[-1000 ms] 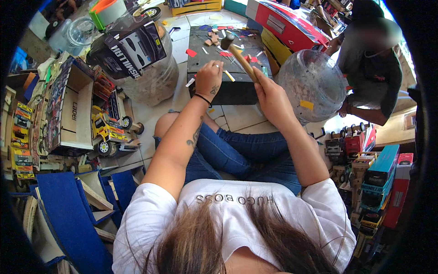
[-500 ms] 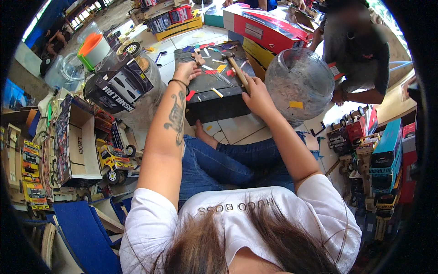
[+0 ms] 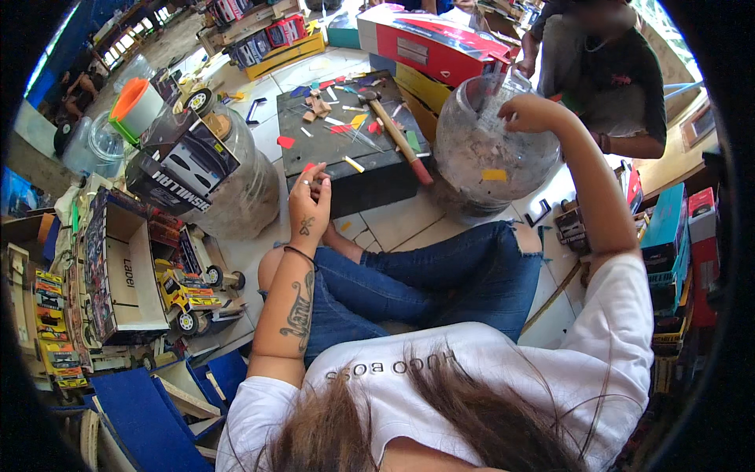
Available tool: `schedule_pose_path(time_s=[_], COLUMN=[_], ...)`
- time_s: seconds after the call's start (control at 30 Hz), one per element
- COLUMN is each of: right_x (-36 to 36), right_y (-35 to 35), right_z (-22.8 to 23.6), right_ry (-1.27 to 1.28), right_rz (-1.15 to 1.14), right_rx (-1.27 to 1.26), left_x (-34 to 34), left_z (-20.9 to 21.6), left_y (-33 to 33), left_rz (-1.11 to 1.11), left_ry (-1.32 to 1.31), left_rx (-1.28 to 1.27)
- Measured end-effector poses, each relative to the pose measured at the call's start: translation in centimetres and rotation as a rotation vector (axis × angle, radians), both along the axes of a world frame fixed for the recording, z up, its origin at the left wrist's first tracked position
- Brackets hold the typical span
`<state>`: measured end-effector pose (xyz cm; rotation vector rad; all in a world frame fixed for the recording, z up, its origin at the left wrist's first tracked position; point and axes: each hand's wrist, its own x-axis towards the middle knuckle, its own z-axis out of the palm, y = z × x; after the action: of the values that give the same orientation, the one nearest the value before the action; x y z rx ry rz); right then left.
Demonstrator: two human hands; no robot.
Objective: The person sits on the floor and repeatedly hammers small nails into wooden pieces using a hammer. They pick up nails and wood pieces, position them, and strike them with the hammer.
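Observation:
A hammer (image 3: 393, 132) with a wooden handle and red grip end lies on the dark low block (image 3: 299, 141) in front of me. My left hand (image 3: 307, 203) is raised at the block's near left edge, its fingers loosely bent and apart. A small pale spot shows at its fingers, too small to name. My right hand (image 3: 536, 115) reaches over the mouth of a big clear plastic jar (image 3: 491, 149), its fingers bent downward with nothing visible in them. Small wooden blocks (image 3: 316, 107) and several coloured scraps lie on the dark block near the hammer.
Another clear jar (image 3: 248, 189) stands at left, with a printed black box (image 3: 193, 161) on it. Toy trucks (image 3: 185, 287) and a cardboard box (image 3: 130, 271) crowd the left. A red and white box (image 3: 429, 43) stands ahead. A person (image 3: 602, 86) sits behind the right jar.
My right hand has let go of the hammer, now lying on the block, and moved right over the jar. My left hand has left the small wooden blocks and drawn back toward me.

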<state>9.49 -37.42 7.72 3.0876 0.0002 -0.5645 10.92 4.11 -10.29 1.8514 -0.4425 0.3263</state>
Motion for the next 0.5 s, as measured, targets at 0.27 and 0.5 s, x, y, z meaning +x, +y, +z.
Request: schedule_pose_path(time_s=[0.27,0.5], right_x=[-1.4,-18.3], right_y=[7.4,12.6], right_z=[6.1,13.3], right_ry=[-0.614,-1.302], right_rz=[0.097,0.712], right_rx=[0.199,0.726], left_x=[-2.9,-9.8], left_z=[8.4,25.1], left_y=[0.8,5.1], left_rz=[-0.008,0.103], left_ry=[-0.231,-0.921], left_rx=[-0.132,-0.455])
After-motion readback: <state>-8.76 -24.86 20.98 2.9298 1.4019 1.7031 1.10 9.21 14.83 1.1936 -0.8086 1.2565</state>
